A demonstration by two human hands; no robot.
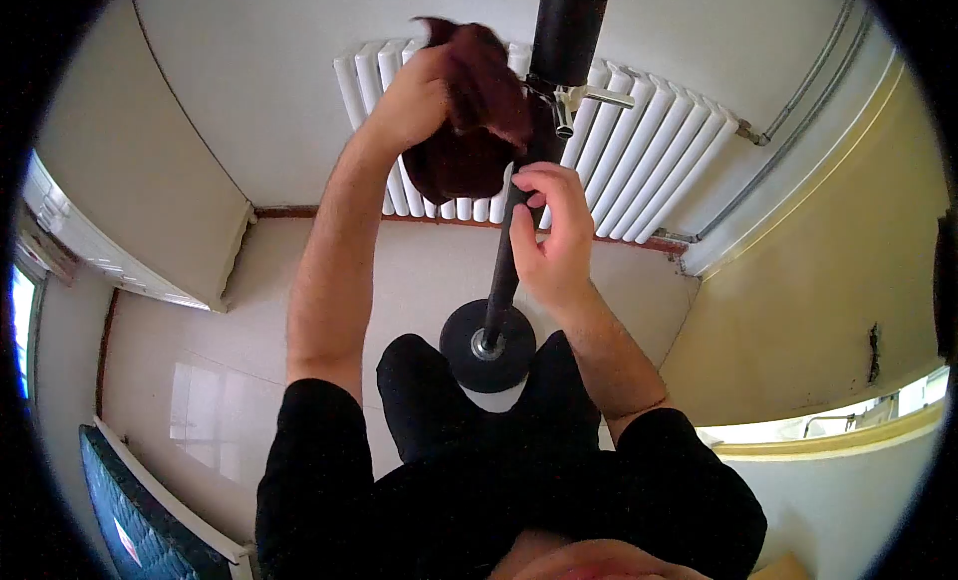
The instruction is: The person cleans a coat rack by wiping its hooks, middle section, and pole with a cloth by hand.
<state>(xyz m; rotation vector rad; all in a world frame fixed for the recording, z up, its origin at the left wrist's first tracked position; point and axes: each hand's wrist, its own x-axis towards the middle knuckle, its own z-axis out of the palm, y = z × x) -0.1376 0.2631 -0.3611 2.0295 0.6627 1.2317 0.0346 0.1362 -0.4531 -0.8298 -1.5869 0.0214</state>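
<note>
A dark maroon cloth [479, 111] hangs bunched from my left hand [411, 99], whose fingers are wrapped in its folds. Beside it stands a dark upright pole [504, 261] on a round black base [487, 346]. The fingertips of my right hand [547, 216] are at the pole's upper part, thumb and fingers curled around something small and pale that I cannot make out. Just above that hand, a metal fitting with a silver lever [609, 98] joins the pole to a thick black cylinder [571, 31].
A white radiator [639, 161] lines the wall behind the pole, with grey pipes [738, 201] to its right. A white cabinet [140, 161] is at the left, a yellowish panel [808, 251] at the right. A blue quilted item [140, 510] lies at lower left.
</note>
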